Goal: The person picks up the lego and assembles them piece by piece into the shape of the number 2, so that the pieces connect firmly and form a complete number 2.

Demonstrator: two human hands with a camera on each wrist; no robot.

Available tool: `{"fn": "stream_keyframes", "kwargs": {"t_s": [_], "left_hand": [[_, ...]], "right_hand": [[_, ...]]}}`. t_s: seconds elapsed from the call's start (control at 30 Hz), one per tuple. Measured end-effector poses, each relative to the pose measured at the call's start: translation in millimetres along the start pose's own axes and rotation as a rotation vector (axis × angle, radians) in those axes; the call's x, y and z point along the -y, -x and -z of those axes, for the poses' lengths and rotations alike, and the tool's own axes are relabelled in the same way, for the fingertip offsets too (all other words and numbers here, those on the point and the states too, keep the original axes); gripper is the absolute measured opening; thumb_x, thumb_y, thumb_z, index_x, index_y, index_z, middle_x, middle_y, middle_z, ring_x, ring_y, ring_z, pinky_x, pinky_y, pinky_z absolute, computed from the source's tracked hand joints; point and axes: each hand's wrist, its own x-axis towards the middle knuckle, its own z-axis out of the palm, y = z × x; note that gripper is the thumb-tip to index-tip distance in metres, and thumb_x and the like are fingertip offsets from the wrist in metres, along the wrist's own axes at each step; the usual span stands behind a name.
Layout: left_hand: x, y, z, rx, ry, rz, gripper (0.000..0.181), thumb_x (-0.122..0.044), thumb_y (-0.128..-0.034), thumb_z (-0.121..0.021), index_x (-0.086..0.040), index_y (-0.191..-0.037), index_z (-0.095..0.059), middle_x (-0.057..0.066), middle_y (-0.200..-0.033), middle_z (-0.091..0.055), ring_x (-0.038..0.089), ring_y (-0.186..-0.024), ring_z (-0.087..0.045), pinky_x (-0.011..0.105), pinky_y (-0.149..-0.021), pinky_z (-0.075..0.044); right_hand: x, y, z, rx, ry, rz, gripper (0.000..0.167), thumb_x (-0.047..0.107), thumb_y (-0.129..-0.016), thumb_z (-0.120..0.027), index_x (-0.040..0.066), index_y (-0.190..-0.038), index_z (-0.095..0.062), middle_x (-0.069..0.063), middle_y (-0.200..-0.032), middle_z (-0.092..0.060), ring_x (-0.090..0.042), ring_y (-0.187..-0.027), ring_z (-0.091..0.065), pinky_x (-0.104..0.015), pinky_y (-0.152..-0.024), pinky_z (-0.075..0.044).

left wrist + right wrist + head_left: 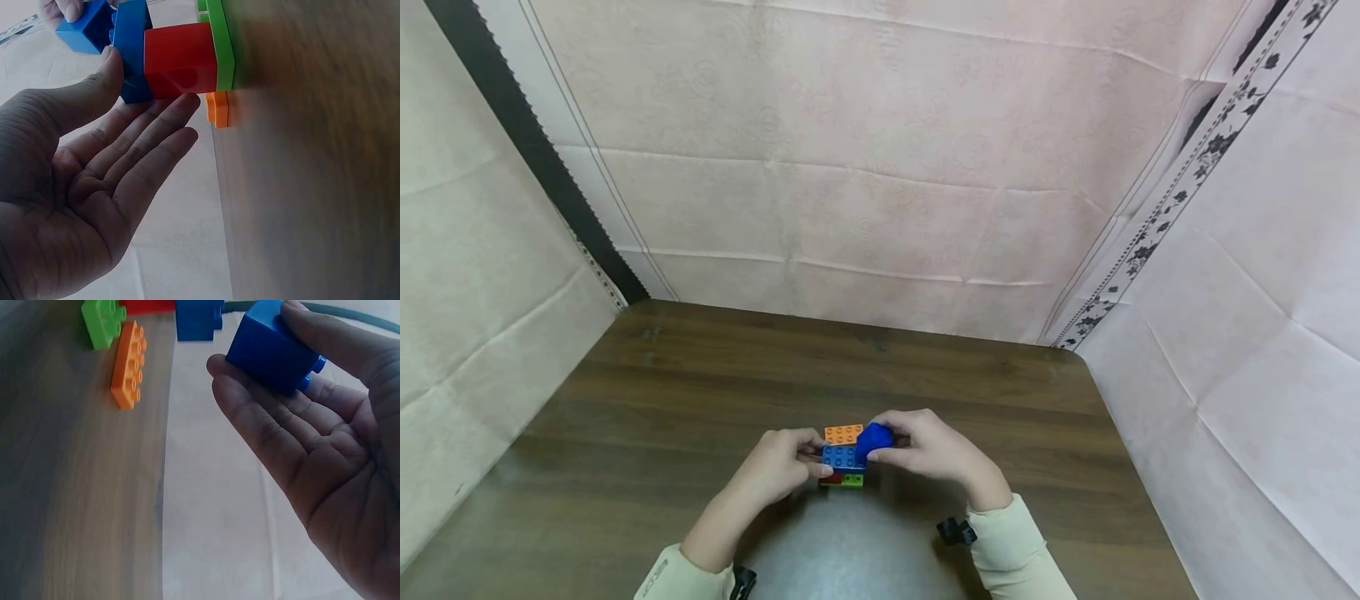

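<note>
A stack on the table has a green plate (221, 47) at the bottom, a red block (181, 59) on it and a blue studded brick (841, 457) on top. My left hand (778, 467) holds the stack's left side, its thumb on the blue brick and its fingers by the red block in the left wrist view. With thumb and fingers my right hand (312, 431) pinches a separate darker blue block (272, 347), tilted, beside the top blue brick. An orange studded plate (128, 365) lies on the table just behind the stack.
The brown wooden table (700, 367) spreads around the hands. Pale cloth walls (850, 167) stand behind it and at both sides. A black device (957, 532) is worn at the right wrist.
</note>
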Motion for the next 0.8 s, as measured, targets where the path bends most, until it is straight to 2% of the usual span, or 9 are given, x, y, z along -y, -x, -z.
{"fn": "stream_keyframes", "kwargs": {"t_s": [0.2,0.53,0.8], "left_hand": [[1.9,-1.5,-0.3,0.005,0.001,-0.005,0.024,-0.022,-0.0844,-0.083,-0.012,-0.104,-0.073,-0.003,-0.091,-0.071,0.012,-0.083,-0.065,0.04,-0.078,-0.057],[1.4,-0.8,0.5,0.007,0.004,-0.001,0.024,-0.021,-0.0839,-0.083,-0.012,-0.104,-0.073,-0.002,-0.09,-0.071,0.012,-0.081,-0.065,0.039,-0.077,-0.057],[-0.2,0.3,0.4,-0.001,0.015,0.006,0.025,-0.02,-0.0829,-0.084,-0.011,-0.103,-0.073,-0.002,-0.089,-0.071,0.012,-0.081,-0.066,0.038,-0.075,-0.057]], "right_hand": [[7,-7.4,-6,0.034,0.069,0.006,0.038,0.037,-0.094,-0.072,0.016,-0.126,-0.064,0.009,-0.105,-0.068,-0.005,-0.085,-0.063,-0.021,-0.076,-0.055],[20,-13.4,-13,0.038,0.165,-0.022,0.043,0.035,-0.095,-0.071,0.008,-0.127,-0.064,0.004,-0.103,-0.071,-0.002,-0.077,-0.063,-0.017,-0.069,-0.053],[27,-16.9,-16,0.072,0.226,-0.037,0.039,0.031,-0.095,-0.072,0.007,-0.124,-0.065,0.006,-0.098,-0.069,-0.002,-0.073,-0.06,-0.017,-0.066,-0.052]]}}
